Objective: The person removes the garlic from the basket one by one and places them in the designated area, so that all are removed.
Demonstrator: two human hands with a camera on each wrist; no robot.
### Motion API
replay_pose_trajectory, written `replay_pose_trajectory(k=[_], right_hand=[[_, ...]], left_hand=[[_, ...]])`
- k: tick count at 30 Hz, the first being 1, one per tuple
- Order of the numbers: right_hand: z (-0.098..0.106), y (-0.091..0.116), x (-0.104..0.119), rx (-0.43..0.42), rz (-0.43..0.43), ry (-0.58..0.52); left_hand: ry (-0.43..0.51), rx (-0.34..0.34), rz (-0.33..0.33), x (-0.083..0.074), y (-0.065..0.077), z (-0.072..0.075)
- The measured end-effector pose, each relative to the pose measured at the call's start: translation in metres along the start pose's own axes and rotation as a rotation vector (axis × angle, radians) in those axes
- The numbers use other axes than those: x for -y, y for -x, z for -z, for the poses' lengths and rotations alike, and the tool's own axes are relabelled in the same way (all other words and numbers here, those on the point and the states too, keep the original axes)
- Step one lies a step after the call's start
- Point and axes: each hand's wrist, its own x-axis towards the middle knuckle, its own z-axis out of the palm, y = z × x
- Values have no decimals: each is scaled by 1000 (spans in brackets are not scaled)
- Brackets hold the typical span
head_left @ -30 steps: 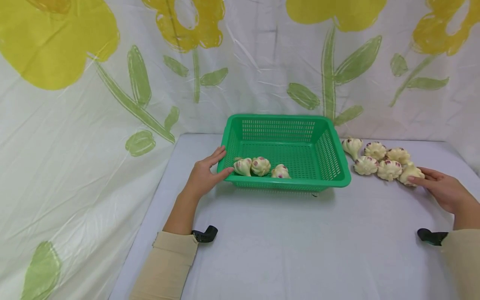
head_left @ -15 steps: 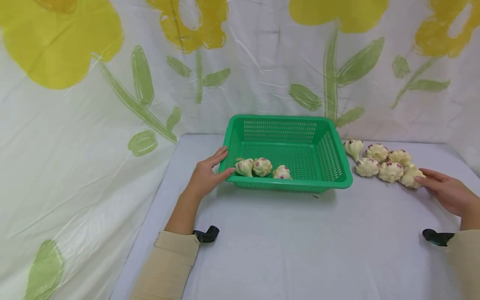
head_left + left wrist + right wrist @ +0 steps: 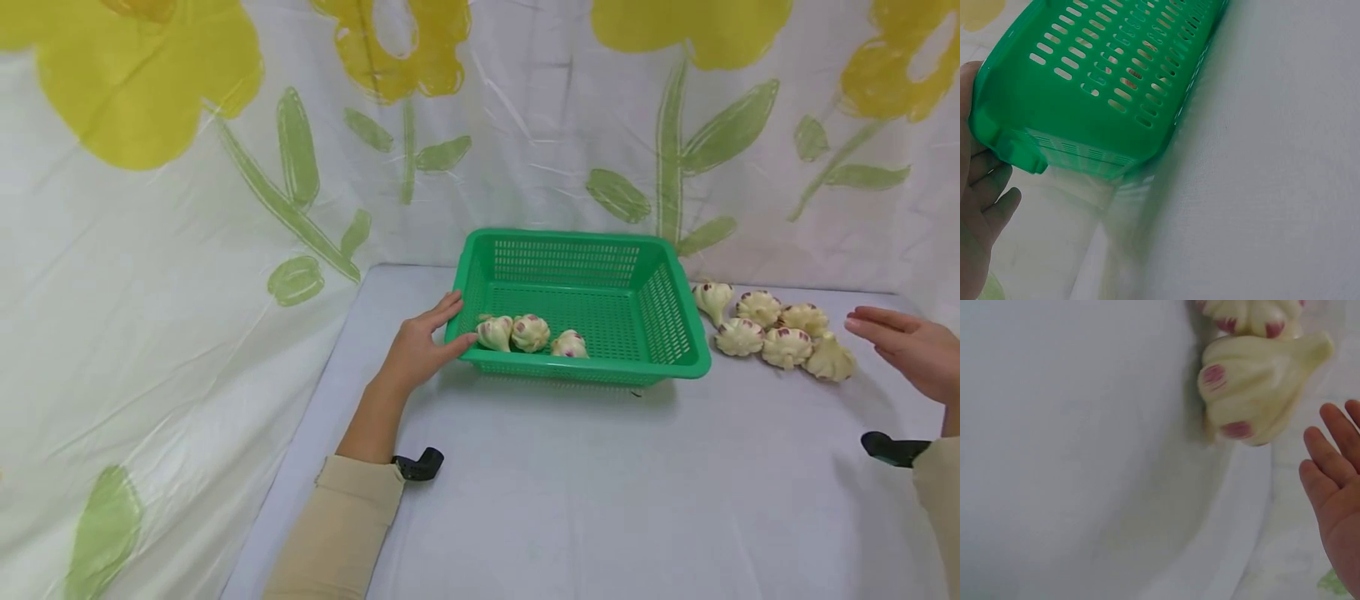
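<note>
Holding a green plastic basket point(image 3: 585, 365) at the corner with the left hand point(image 3: 416, 350), hovering the right hand point(image 3: 911, 350) beside six garlic bulbs point(image 3: 786, 347).

Pinching the rim point(image 3: 525, 359) between left thumb and fingers, stretching the right fingers out straight and empty, just clear of the nearest bulb point(image 3: 828, 358). Seeing the six clustered on the bench point(image 3: 600, 483) just left of the right hand, and three more bulbs point(image 3: 531, 332) inside the basket, just right of the left hand. Apparently standing between grasps, so probably calling next for curling the right thumb and fingers round a bulb. Losing one basket bulb's base behind the near rim, making out mere slivers through the perforated side point(image 3: 1104, 112) in the left wrist view, and missing part of the right hand, cut off in the right wrist view.
</note>
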Motion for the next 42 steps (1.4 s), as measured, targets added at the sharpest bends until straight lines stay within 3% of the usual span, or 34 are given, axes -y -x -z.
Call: replay_pose_trajectory(k=[7, 12, 19, 24, 35, 42], right_hand=[[7, -5, 47, -57, 30, 137], [8, -7, 91, -73, 106, 203], [-7, -12, 169, 37, 217, 309], [-21, -10, 212, 92, 312, 325], [-64, -21, 258, 219, 478, 215], [-97, -32, 280, 298, 525, 149]], left_hand=[[16, 0, 14, 2, -1, 1], [18, 4, 5, 2, -3, -1], [32, -12, -13, 2, -2, -1], [22, -5, -11, 3, -3, -2], [22, 8, 7, 1, -2, -4], [27, -3, 7, 0, -1, -7]])
